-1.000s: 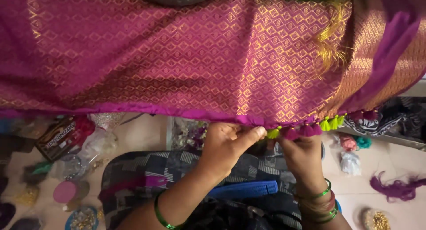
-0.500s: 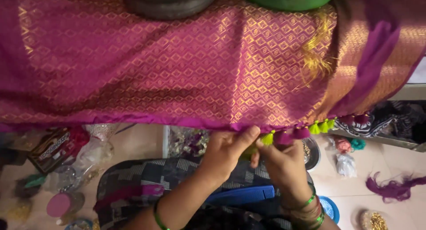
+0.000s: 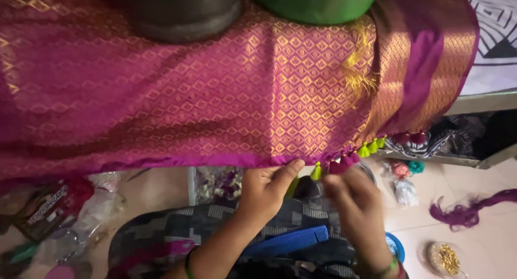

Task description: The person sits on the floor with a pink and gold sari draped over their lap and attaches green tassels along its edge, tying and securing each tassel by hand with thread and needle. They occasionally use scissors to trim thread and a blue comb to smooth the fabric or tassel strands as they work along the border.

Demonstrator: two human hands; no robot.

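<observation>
A magenta silk cloth (image 3: 215,96) with a gold diamond weave drapes over a raised edge. Along its lower hem hangs a row of small green and magenta tassels (image 3: 371,147). My left hand (image 3: 266,187) pinches the hem just left of the tassels, thumb up against the edge. My right hand (image 3: 353,198) is beside it, fingers closed on a magenta tassel (image 3: 340,165) at the hem; this hand is blurred. A green tassel (image 3: 316,172) hangs between the two hands.
A dark round pot (image 3: 183,12) and a green round pot (image 3: 315,4) weigh the cloth down at the top. A blue comb (image 3: 288,241) lies on my lap. Purple thread (image 3: 468,209), a dish of gold beads (image 3: 444,257) and plastic packets (image 3: 59,214) lie on the floor.
The view has tilted, so the cloth sits lower in frame. Both hands stayed at the hem; my right hand shifted slightly along the tassels.
</observation>
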